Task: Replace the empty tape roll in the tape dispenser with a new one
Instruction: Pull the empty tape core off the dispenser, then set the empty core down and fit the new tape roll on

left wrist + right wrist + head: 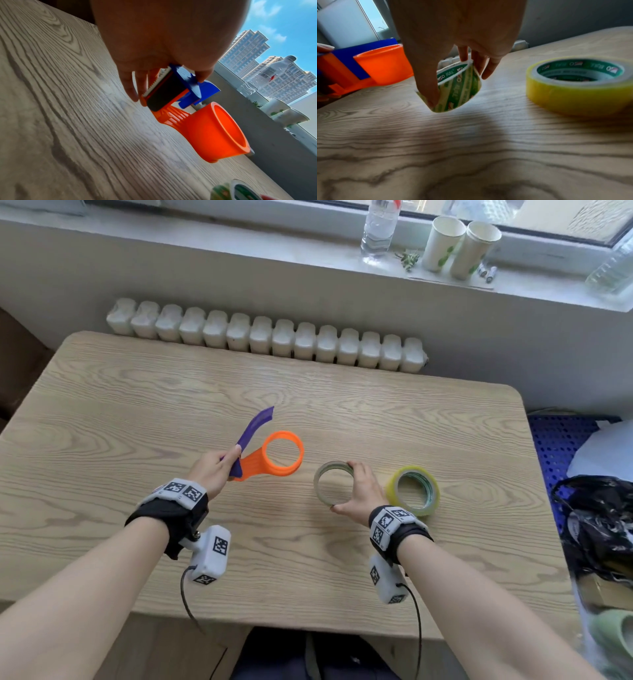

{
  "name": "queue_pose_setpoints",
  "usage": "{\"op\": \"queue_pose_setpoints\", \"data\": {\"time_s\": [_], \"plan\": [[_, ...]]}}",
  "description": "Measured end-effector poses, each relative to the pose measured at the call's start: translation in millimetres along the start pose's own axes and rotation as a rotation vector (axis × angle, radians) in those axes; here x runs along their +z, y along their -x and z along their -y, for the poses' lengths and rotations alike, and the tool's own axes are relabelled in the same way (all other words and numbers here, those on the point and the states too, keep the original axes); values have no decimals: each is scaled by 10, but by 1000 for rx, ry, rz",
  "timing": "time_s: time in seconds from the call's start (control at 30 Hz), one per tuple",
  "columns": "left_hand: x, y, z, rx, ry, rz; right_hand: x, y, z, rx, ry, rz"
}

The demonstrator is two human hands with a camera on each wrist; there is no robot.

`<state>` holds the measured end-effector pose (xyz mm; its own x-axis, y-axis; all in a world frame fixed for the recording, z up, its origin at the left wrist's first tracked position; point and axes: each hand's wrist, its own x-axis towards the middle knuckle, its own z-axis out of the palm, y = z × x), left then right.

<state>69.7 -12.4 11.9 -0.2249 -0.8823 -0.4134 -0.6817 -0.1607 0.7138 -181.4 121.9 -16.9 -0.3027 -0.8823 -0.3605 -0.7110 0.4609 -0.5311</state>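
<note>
The orange tape dispenser (282, 453) with a bare ring hub and a raised blue-purple flap (255, 424) sits mid-table. My left hand (214, 470) grips its handle end; in the left wrist view the dispenser (212, 132) shows its toothed blade under my fingers (130, 89). My right hand (359, 491) holds the empty cardboard roll (334, 482), thumb and fingers on opposite rims, tilted just above the table (458, 86). The new yellow tape roll (412, 489) lies flat to the right of that hand (576, 86).
The wooden table (137, 412) has rounded corners. Behind it runs a white radiator (267, 335). The windowsill holds a water bottle (378, 231) and two paper cups (459, 246). A blue crate (561, 446) and black bag (599, 525) are at the right.
</note>
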Motion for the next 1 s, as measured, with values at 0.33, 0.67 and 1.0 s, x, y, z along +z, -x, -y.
{"op": "queue_pose_setpoints", "data": {"time_s": [0.33,0.67,1.0], "plan": [[128,-28,-27,73,53,92,238,-83,-17,43,-13,98],[374,47,-384,128,-49,189,81,46,-167,46,-65,79],[788,161,-753,194,-135,255,-487,289,-865,217,-31,-80]]}}
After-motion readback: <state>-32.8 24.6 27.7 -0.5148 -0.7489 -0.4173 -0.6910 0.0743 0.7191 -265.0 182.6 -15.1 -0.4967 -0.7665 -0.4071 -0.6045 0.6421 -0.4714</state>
